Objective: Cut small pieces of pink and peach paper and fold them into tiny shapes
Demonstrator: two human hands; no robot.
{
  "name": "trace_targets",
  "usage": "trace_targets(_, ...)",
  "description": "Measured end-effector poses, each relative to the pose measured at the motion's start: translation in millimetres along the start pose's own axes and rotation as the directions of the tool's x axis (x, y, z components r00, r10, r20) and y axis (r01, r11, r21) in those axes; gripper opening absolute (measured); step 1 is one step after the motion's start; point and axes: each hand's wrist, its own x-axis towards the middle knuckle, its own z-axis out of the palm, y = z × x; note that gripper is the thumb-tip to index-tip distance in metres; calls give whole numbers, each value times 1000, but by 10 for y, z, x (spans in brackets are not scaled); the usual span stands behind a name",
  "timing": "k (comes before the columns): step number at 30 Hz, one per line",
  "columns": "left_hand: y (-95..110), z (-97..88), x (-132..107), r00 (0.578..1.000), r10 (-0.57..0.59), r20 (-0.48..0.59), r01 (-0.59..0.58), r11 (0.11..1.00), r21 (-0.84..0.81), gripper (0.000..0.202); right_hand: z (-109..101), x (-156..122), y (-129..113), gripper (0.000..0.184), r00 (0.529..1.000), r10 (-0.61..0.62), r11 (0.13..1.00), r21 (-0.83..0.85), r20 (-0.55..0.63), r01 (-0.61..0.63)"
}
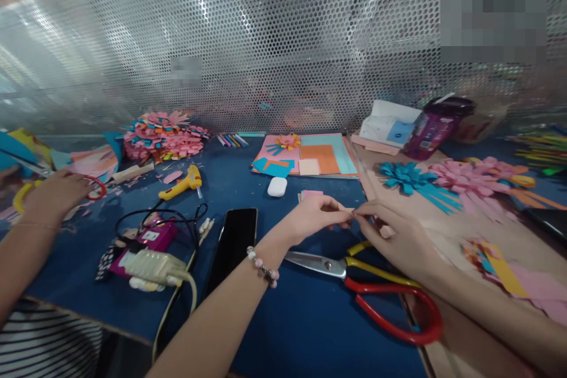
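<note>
My left hand (315, 217) and my right hand (394, 235) meet above the blue table (292, 331), fingertips pinched together on a small pale pink paper piece (349, 211). A bead bracelet (264, 267) circles my left wrist. Below the hands lie large scissors (367, 283) with red and yellow handles, blades pointing left. A black phone (234, 242) lies just left of my left forearm.
Another person's hand (53, 195) at the far left holds red-handled scissors (95, 188). A yellow glue gun (181, 184), a power strip with cables (153, 266), white earbud case (277, 186), coloured paper sheets (310, 156), paper flowers (162, 133) (407, 177) and a perforated metal screen (266, 41) surround the work area.
</note>
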Motion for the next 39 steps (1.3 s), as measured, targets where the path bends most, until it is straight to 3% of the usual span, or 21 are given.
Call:
trace_targets(9,7,5,-8,1000,6,24,-6,1000,4,27,-92,56,43,25,949,229,928,247,218,-281)
trace_targets(20,-3,12,-19,999,19,36,-20,1000,25,23,-88,72,63,26,936,237,901,303,259,-312)
trace_targets(30,-1,22,-6,1000,-16,-20,17,999,28,25,-71,74,74,33,933,248,898,300,261,-322)
trace_targets(39,-15,36,7,997,47,-66,-48,999,-2,23,-45,75,137,30,925,263,903,267,273,-335)
